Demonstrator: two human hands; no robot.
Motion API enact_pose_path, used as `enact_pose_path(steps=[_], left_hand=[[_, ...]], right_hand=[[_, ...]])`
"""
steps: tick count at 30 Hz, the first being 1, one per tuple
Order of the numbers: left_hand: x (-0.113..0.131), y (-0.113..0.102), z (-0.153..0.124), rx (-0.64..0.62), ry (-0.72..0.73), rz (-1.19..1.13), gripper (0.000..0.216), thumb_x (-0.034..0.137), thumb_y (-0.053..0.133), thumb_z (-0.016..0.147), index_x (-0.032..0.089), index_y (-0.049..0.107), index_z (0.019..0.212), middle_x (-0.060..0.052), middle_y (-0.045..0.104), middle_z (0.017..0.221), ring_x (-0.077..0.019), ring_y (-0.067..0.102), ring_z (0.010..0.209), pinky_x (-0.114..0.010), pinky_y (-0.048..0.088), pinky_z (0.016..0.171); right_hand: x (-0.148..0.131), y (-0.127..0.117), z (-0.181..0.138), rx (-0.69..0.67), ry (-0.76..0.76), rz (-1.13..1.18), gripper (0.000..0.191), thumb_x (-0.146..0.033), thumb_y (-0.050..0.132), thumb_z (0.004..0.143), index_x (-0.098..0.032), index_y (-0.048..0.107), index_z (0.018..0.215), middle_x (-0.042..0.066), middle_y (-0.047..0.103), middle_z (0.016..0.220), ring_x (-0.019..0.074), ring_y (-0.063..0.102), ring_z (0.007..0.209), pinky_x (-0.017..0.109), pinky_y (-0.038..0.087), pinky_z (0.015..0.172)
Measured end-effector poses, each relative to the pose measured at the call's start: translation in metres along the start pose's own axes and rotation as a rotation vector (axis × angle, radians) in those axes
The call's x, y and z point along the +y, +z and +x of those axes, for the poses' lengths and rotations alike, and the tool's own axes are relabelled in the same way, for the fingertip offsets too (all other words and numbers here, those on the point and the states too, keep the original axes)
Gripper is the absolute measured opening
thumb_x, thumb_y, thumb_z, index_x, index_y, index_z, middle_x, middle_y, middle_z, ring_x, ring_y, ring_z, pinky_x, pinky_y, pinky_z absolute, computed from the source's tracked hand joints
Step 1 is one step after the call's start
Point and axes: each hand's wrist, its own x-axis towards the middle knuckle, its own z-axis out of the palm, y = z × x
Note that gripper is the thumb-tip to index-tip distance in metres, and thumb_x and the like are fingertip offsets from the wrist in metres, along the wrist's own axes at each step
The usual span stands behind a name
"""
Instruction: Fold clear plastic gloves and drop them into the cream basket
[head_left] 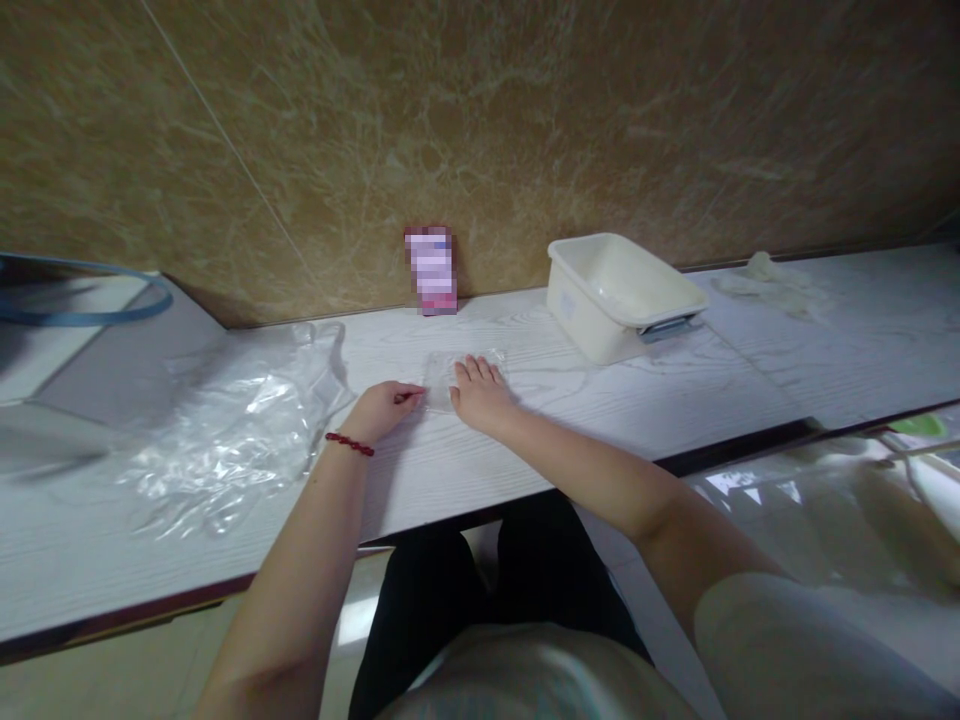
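A small clear plastic packet [441, 372] lies flat on the white wood-grain table [600, 400] in front of me. My left hand [384, 408], a red bead bracelet on its wrist, pinches the packet's left edge with closed fingers. My right hand [478, 392] lies flat on top of the packet, fingers stretched out and pressing it to the table.
A crumpled heap of clear plastic bags [232, 430] lies to the left. A cream plastic tub [619, 293] stands at the back right, and a small pink box [432, 270] leans on the brown wall. Thin whitish gloves [772, 280] lie far right. The table's dark front edge runs near my lap.
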Motion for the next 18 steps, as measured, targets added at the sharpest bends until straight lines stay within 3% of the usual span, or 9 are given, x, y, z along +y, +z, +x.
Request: enact_pose_path(steps=[3, 6, 8, 12, 15, 18], left_hand=[[0.002, 0.0, -0.001, 0.02, 0.024, 0.05, 0.035, 0.038, 0.042, 0.076, 0.02, 0.066, 0.092, -0.005, 0.067, 0.084, -0.0179, 0.059, 0.072, -0.027, 0.044, 0.069], [0.016, 0.003, 0.002, 0.187, 0.116, 0.209, 0.036, 0.037, 0.038, 0.079, 0.015, 0.065, 0.088, -0.01, 0.065, 0.086, -0.0208, 0.058, 0.08, -0.031, 0.043, 0.075], [0.029, 0.009, 0.008, 0.257, 0.235, 0.278, 0.037, 0.032, 0.033, 0.083, 0.013, 0.061, 0.097, -0.012, 0.062, 0.094, -0.0215, 0.056, 0.09, -0.034, 0.041, 0.083], [0.045, 0.026, 0.028, 0.114, 0.459, 0.274, 0.044, 0.03, 0.027, 0.086, 0.013, 0.041, 0.124, -0.012, 0.048, 0.124, -0.021, 0.04, 0.117, -0.04, 0.028, 0.098], [0.04, 0.036, 0.039, 0.004, 0.462, 0.282, 0.05, 0.033, 0.02, 0.088, 0.014, 0.026, 0.134, -0.011, 0.031, 0.138, -0.0213, 0.025, 0.127, -0.046, 0.02, 0.101], [0.031, 0.037, 0.042, -0.015, 0.419, 0.316, 0.051, 0.035, 0.018, 0.088, 0.016, 0.024, 0.135, -0.011, 0.028, 0.139, -0.0208, 0.023, 0.128, -0.047, 0.016, 0.102]], right_hand=[[0.0, 0.001, -0.002, 0.001, 0.013, -0.007, 0.054, -0.037, 0.03, 0.085, -0.011, 0.029, 0.133, 0.015, 0.021, 0.14, 0.0281, 0.016, 0.129, 0.042, 0.01, 0.103], [0.0, 0.0, -0.002, -0.018, 0.022, -0.004, 0.055, -0.037, 0.029, 0.085, -0.012, 0.028, 0.133, 0.014, 0.02, 0.141, 0.0277, 0.014, 0.129, 0.042, 0.009, 0.104], [-0.001, -0.002, -0.002, -0.039, 0.024, -0.007, 0.055, -0.036, 0.029, 0.085, -0.012, 0.027, 0.134, 0.013, 0.018, 0.142, 0.0268, 0.013, 0.13, 0.042, 0.008, 0.104], [-0.003, -0.003, 0.001, -0.12, 0.051, -0.03, 0.058, -0.031, 0.031, 0.083, -0.011, 0.021, 0.136, 0.01, 0.012, 0.144, 0.0256, 0.006, 0.131, 0.042, 0.003, 0.105], [-0.004, -0.002, 0.002, -0.117, 0.058, -0.027, 0.061, -0.031, 0.03, 0.082, -0.009, 0.016, 0.137, 0.009, 0.012, 0.144, 0.0244, 0.006, 0.131, 0.041, 0.003, 0.105], [0.0, 0.001, 0.0, -0.061, 0.035, -0.016, 0.059, -0.034, 0.027, 0.083, -0.009, 0.02, 0.136, 0.01, 0.016, 0.143, 0.0236, 0.01, 0.131, 0.04, 0.006, 0.105]])
